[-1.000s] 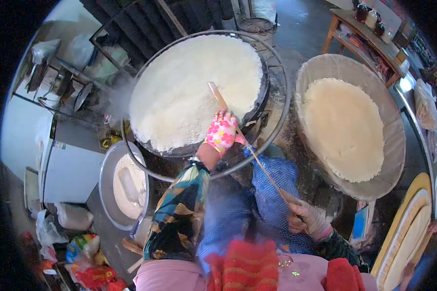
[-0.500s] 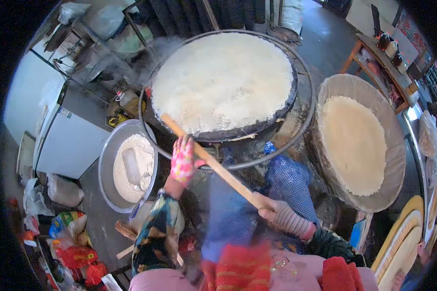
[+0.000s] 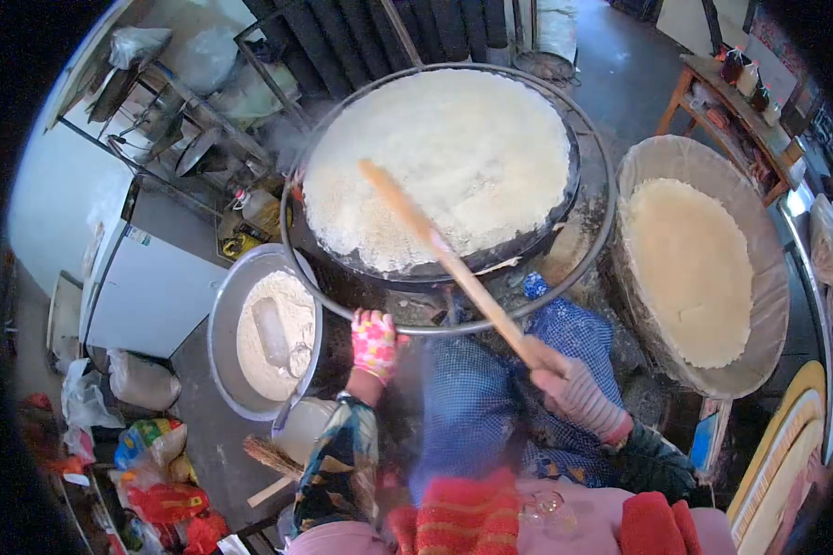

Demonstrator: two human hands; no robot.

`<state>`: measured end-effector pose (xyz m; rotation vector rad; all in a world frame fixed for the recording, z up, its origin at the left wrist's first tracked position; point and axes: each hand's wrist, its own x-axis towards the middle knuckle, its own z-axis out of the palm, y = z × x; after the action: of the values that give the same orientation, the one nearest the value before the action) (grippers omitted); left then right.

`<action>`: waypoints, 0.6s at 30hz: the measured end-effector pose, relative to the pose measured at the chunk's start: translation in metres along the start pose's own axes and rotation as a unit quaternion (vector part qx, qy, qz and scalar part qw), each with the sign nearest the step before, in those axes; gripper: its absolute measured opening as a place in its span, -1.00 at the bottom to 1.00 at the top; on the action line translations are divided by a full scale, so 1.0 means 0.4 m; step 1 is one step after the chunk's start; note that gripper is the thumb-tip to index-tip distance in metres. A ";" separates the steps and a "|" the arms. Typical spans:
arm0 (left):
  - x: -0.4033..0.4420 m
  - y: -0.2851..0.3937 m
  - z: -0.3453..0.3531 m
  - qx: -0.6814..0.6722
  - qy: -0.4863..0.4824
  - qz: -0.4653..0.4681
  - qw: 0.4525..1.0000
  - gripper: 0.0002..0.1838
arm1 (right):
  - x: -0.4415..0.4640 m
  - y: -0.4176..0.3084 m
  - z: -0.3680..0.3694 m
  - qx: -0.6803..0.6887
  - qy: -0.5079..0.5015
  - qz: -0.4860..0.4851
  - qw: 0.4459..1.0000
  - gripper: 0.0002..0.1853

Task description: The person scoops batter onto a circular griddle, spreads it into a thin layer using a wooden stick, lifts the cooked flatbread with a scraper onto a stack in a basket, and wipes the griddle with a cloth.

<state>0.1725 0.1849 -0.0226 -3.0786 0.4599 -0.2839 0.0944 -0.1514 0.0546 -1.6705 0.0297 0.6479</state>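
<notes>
My right hand (image 3: pixel 574 390), in a striped knit glove, is closed around the lower end of a long wooden paddle (image 3: pixel 467 275). The paddle slants up and left over a large round pancake (image 3: pixel 453 157) on a dark steaming griddle (image 3: pixel 407 270); whether its far end touches the pancake I cannot tell. My left hand (image 3: pixel 376 346), in a pink patterned glove, is on the metal ring (image 3: pixel 453 329) around the griddle, its fingers curled over it. Left of that hand stands a metal basin (image 3: pixel 227 361) of flour with a clear scoop (image 3: pixel 270 330) in it.
At right, a cloth-lined round basket (image 3: pixel 759 305) holds finished flat pancakes (image 3: pixel 690 268). Round wooden boards (image 3: pixel 787 444) lean at lower right. A white cabinet (image 3: pixel 148 291), a brush (image 3: pixel 270 455) and plastic bags (image 3: pixel 162 495) are at left. A wooden table (image 3: pixel 731 120) stands behind.
My left hand has let go of the paddle and come down to the metal ring. The paddle, still in my right hand, has its far end further over the pancake. The view has shifted slightly.
</notes>
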 end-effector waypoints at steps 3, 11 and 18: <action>0.018 0.151 0.035 0.010 0.014 -0.016 1.000 -0.54 | 0.024 0.093 0.006 -0.042 -0.004 -0.077 0.996 -0.48; -0.029 0.399 -0.044 -0.240 0.189 0.066 0.950 -0.27 | -0.077 0.141 -0.077 -0.084 0.035 -0.190 0.978 -0.51; 0.465 0.501 -0.213 -0.200 0.116 0.293 0.928 -0.04 | -0.338 0.169 -0.165 -0.047 0.200 -0.146 0.968 -0.40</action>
<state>0.2740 -0.0601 0.0854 -3.0697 1.5830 -0.5951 -0.0184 -0.2719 0.0553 -1.8296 0.0414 0.0870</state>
